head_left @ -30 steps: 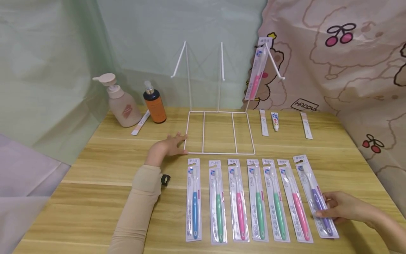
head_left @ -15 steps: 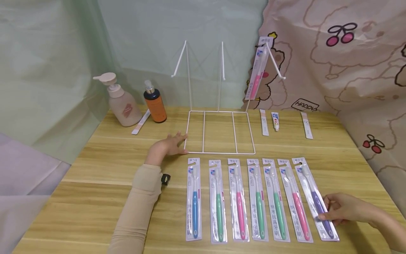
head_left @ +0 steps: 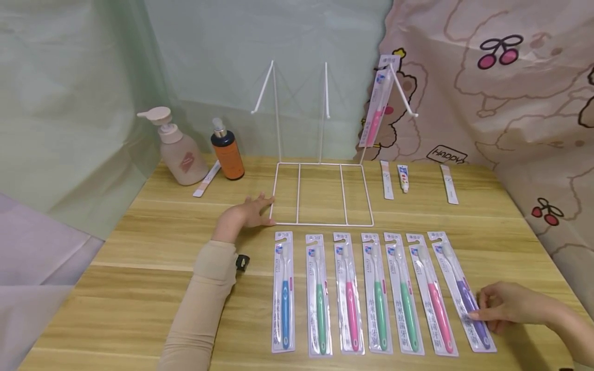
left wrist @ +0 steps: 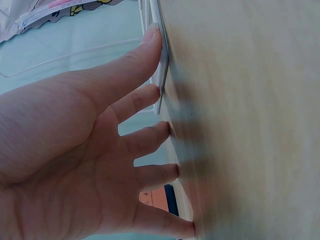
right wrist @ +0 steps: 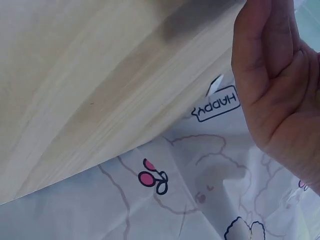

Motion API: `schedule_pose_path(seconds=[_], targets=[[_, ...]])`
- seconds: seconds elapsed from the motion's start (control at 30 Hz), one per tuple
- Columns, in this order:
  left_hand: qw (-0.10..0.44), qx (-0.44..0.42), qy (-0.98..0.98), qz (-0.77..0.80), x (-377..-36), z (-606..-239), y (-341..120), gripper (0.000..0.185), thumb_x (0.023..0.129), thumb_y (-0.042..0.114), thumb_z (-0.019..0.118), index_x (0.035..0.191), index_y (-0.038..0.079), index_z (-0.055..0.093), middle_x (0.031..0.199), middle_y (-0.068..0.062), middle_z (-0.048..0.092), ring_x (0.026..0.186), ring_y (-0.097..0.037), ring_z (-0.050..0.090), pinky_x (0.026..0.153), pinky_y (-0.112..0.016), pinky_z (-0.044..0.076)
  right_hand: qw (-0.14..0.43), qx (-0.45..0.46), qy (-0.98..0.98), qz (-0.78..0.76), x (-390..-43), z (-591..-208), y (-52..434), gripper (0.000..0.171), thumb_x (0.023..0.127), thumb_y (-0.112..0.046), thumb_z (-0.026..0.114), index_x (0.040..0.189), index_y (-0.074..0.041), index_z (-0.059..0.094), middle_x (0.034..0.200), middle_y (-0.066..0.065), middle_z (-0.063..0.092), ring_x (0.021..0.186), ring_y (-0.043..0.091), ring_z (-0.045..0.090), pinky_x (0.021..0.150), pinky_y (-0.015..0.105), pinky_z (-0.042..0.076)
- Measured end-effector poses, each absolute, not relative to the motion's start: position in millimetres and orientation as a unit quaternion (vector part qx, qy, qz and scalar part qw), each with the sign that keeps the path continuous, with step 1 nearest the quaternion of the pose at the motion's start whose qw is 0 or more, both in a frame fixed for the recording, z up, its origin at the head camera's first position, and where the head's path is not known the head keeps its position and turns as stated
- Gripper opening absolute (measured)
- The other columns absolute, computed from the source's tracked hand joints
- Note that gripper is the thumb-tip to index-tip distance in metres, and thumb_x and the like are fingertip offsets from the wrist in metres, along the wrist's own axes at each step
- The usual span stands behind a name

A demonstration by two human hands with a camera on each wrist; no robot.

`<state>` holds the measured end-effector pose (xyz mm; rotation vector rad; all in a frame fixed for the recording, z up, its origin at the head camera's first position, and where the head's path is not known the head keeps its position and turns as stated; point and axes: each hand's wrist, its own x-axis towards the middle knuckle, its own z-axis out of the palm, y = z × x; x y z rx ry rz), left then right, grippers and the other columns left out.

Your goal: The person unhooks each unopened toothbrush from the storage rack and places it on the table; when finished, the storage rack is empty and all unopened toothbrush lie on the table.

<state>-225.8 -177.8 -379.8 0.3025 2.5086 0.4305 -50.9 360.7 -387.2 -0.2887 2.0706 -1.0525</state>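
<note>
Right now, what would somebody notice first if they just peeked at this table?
Probably the row of seven packaged toothbrushes along the table's near edge, in blue, green, pink and purple. The right hand touches the purple one at the right end. Behind them stands a white wire rack, its corner under the left hand.

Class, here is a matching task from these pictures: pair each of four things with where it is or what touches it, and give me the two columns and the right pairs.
Things:
1. purple toothbrush pack
2. pink toothbrush pack
3. orange bottle
4. wire rack

Places:
A. hanging on the rack's right hook
B. left hand touches its front left corner
C. beside the beige pump bottle
D. under the right hand, at the row's right end

Pairs: 1-D, 2-A, 3-C, 4-B
</note>
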Motion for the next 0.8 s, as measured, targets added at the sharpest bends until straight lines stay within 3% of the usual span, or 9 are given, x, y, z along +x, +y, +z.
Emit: schedule_pose_path(seconds=[0.13,0.33,0.63,0.8], targets=[[0.285,0.114,0.938,0.161,-226,-381,-178,0.076,0.092,0.042,0.055,0.151,0.017,0.014,0.156,-0.016,-0.003,0.139,-0.045,-0.006,0.107,-0.066,0.007,0.394,-0.092,0.823,-0.398,-53,-384,361,0.023,0.091,-0.020,0.060,0.079,-0.001,0.055,0.067,0.003,0.064,0.059,0.012,0.061,0.049,0.025,0.051],[0.283,0.115,0.938,0.162,-226,-381,-178,0.076,0.092,0.042,0.055,0.151,0.016,0.015,0.155,-0.016,-0.003,0.139,-0.045,-0.006,0.107,-0.066,0.007,0.336,-0.050,0.868,-0.364,-70,-376,361,0.028,0.094,-0.026,0.056,0.085,0.000,0.054,0.074,0.010,0.066,0.065,0.018,0.065,0.055,0.030,0.054],[0.286,0.115,0.937,0.164,-226,-381,-179,0.077,0.091,0.042,0.055,0.151,0.017,0.014,0.156,-0.015,-0.004,0.139,-0.044,-0.006,0.107,-0.065,0.006,0.280,-0.124,0.878,-0.369,-125,-366,349,0.035,0.099,-0.021,0.047,0.116,0.009,0.051,0.097,0.012,0.064,0.082,0.009,0.062,0.070,0.026,0.053],[0.282,0.121,0.938,0.163,-225,-380,-179,0.076,0.092,0.041,0.055,0.151,0.016,0.015,0.155,-0.017,-0.002,0.139,-0.046,-0.005,0.107,-0.066,0.007,0.255,-0.135,0.871,-0.397,-159,-366,335,0.037,0.098,-0.021,0.049,0.120,0.009,0.048,0.104,0.017,0.063,0.089,0.013,0.064,0.078,0.028,0.054]])
